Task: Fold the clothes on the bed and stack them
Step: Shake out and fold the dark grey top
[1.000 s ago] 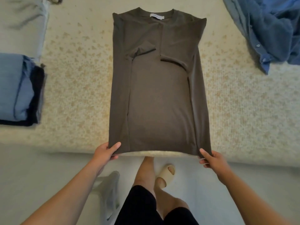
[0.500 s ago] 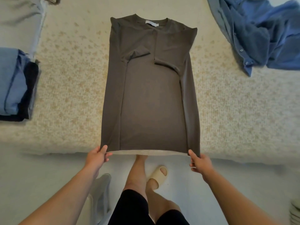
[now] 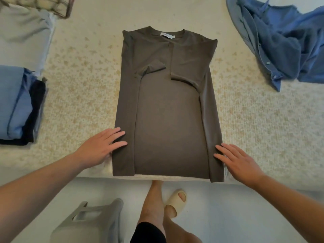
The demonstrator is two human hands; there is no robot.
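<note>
A dark olive T-shirt (image 3: 168, 120) lies flat on the bed (image 3: 263, 128), both sides and sleeves folded inward, collar at the far end and hem at the bed's near edge. My left hand (image 3: 101, 146) lies flat with straight fingers on the shirt's lower left edge. My right hand (image 3: 236, 160) lies flat with its fingertips touching the lower right edge. At the left sits a stack of folded clothes (image 3: 19, 102), blue on top and dark below.
A crumpled blue button shirt (image 3: 280, 42) lies at the far right of the bed. A grey folded item (image 3: 22, 35) and a wicker basket (image 3: 52, 6) sit at the far left. A grey stool (image 3: 91, 223) and a slippered foot (image 3: 175, 200) are on the floor below.
Both hands let go of the hem corners and moved up onto the shirt's lower sides, now lying flat. The shirt rests fully on the bed.
</note>
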